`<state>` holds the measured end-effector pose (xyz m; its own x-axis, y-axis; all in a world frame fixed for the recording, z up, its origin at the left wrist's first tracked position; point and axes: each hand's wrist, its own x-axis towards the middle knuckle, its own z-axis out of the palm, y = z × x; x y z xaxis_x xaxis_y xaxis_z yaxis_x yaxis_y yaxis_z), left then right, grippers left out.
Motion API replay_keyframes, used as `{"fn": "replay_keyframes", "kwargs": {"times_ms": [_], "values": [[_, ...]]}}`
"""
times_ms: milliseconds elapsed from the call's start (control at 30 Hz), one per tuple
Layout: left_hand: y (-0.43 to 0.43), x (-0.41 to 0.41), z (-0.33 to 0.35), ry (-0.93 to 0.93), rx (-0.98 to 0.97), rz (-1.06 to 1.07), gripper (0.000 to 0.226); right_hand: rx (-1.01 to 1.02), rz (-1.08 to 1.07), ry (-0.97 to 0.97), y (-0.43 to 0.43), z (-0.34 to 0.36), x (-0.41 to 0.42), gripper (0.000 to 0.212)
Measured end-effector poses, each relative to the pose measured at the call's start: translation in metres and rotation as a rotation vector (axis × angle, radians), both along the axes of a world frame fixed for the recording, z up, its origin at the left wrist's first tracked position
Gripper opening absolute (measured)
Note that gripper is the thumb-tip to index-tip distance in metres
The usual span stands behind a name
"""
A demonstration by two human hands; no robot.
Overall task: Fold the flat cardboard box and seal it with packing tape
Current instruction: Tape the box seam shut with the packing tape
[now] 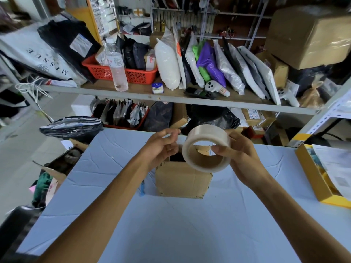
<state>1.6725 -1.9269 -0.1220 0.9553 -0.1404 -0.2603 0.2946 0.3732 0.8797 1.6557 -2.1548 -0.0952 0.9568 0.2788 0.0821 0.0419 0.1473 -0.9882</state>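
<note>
- The roll of clear packing tape [206, 147] is wide, pale and glossy, with a brown cardboard core; it is held up in the air just above the box.
- The right hand [240, 156] grips the roll, thumb on its near rim and fingers behind.
- The left hand [163, 147] pinches at the roll's left edge; whether it has the tape end, I cannot tell.
- The small brown cardboard box [182, 182] stands on the light blue table [171, 224], its top open and dark inside.
</note>
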Motion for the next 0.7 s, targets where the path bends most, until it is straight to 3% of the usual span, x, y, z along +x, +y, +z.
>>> {"fn": "replay_keyframes", "kwargs": {"times_ms": [167,333,567,700], "values": [[0.009,-0.001,0.003,0.094,0.171,-0.08,0.01,-0.018,-0.026,0.025,-0.007,-0.002,0.0,0.029],[0.004,-0.005,0.0,0.014,0.308,-0.041,0.013,-0.073,0.027,0.005,-0.004,-0.005,-0.001,0.053],[0.003,-0.004,-0.008,0.146,0.023,0.245,0.013,-0.045,0.076,0.038,0.002,-0.009,0.001,0.041],[0.045,0.004,0.005,0.127,-0.541,0.529,0.018,-0.242,0.013,-0.021,-0.017,-0.02,0.0,0.029]]}}
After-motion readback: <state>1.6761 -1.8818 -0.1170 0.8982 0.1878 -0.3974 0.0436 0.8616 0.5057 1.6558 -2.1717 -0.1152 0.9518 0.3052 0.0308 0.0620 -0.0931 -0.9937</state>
